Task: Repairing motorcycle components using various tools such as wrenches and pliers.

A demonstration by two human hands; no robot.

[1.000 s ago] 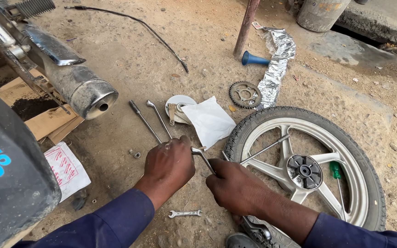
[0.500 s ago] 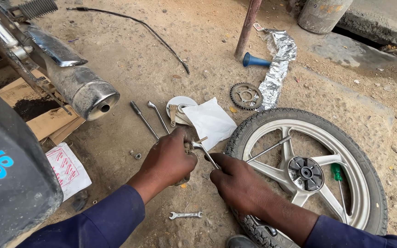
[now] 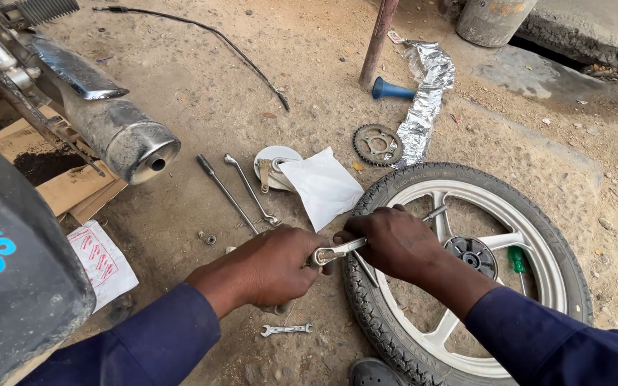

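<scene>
My left hand (image 3: 275,263) and my right hand (image 3: 392,241) meet over the dirt at the left edge of a motorcycle wheel (image 3: 466,279) lying flat. Between them is a metal ring spanner (image 3: 336,251). My right hand grips its shaft; my left hand is closed at its ring end, around something I cannot see. A long metal rod (image 3: 434,213) sticks out past my right hand over the silver spokes. A green-handled screwdriver (image 3: 517,259) lies inside the rim near the hub.
A small spanner (image 3: 286,329) lies on the ground below my hands. Two long rods (image 3: 241,191), a white sheet (image 3: 323,187), a sprocket (image 3: 376,145), foil (image 3: 423,107) and a blue funnel (image 3: 393,91) lie beyond. A motorcycle's exhaust (image 3: 119,136) and cardboard (image 3: 73,187) are at left.
Both hands have shifted slightly right toward the tyre edge and come closer together. The spanner now lies level between them.
</scene>
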